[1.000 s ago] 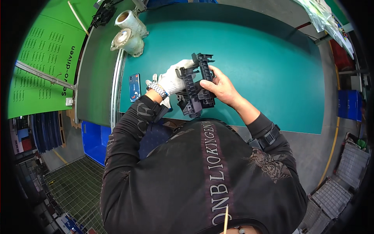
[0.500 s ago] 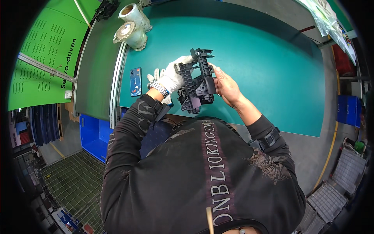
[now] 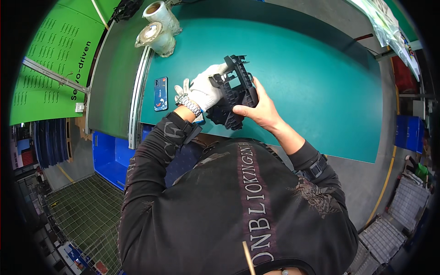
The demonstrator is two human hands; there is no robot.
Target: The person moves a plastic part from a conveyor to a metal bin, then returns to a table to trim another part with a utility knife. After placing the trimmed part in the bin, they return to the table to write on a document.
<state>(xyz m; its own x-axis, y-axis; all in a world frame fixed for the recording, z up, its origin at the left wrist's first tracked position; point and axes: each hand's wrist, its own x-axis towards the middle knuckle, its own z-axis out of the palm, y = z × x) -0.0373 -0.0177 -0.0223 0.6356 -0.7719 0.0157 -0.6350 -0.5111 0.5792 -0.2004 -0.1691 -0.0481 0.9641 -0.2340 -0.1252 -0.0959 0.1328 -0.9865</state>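
Note:
A black moulded plastic frame [image 3: 245, 97] with ribs, clips and a square opening is held up over the near edge of the green table [image 3: 316, 91]. My left hand [image 3: 205, 91], in a white glove and with a metal watch at the wrist, is closed on the frame's left side. Bare, my right hand [image 3: 264, 109] grips its right side, the thumb lying across the near face and the fingers going behind. Part of the left fingers is hidden by the frame. Left of my gloved hand lies a blue phone [image 3: 161, 94] on the table.
Two film-wrapped rolls [image 3: 158, 39] stand at the back left. A dark conveyor belt [image 3: 112, 87] with a metal rail runs along the table's left side. Below it is a blue bin [image 3: 107, 158], near a wire mesh cage [image 3: 85, 206]. Another blue container [image 3: 409, 133] stands at far right.
The black frame has been turned and tilted between my hands, showing its square opening more. My right thumb has come round onto its near face.

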